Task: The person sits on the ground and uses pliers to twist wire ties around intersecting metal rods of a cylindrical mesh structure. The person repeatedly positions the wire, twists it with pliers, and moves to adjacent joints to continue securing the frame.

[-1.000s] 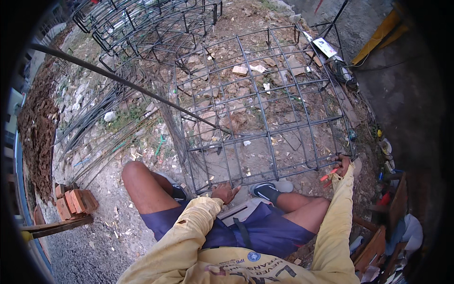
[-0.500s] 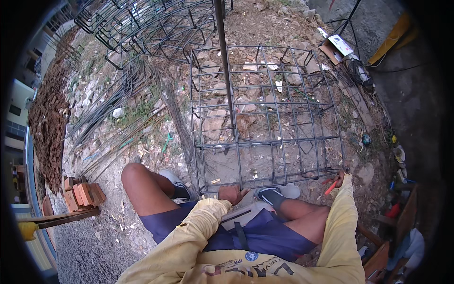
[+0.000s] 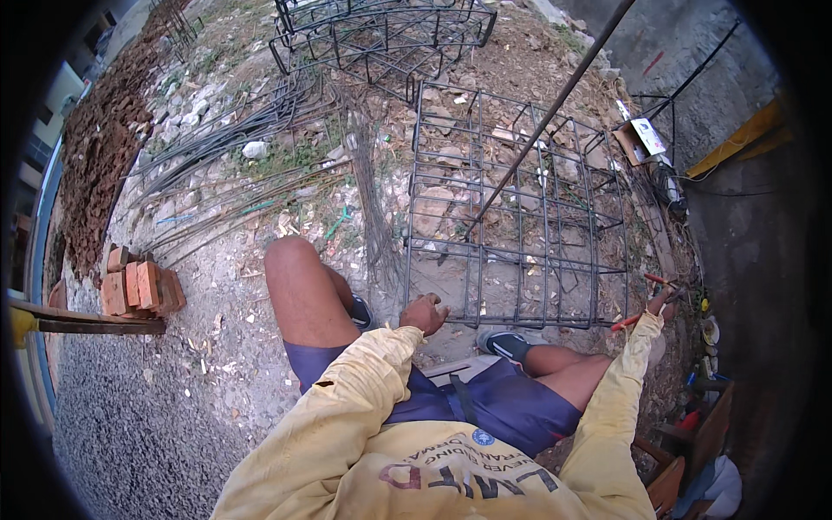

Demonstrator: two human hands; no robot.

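A rectangular cage of tied steel rebar (image 3: pixel 520 244) lies on the ground in front of my knees. My left hand (image 3: pixel 423 314) is at its near left corner, fingers curled round the bar there; part of the grip is hidden. Just past the near right corner, my right hand (image 3: pixel 662 303) grips red-handled pincers (image 3: pixel 626 323). The two handles are spread apart, and the jaws are too small to make out. A long dark steel rod (image 3: pixel 546 121) slants up from inside the cage toward the upper right.
More rebar cages (image 3: pixel 381 39) stand at the far side. Loose steel bars (image 3: pixel 234 130) lie to the left over rubble, near a stack of red bricks (image 3: pixel 143 288). An open cardboard box (image 3: pixel 640 141) sits at the far right; wooden boards (image 3: pixel 693 459) lean nearer by.
My right hand has moved outward from the cage corner, and the pincers' handles are now spread wider. My left hand has shifted to the near left corner. The whole view has turned.
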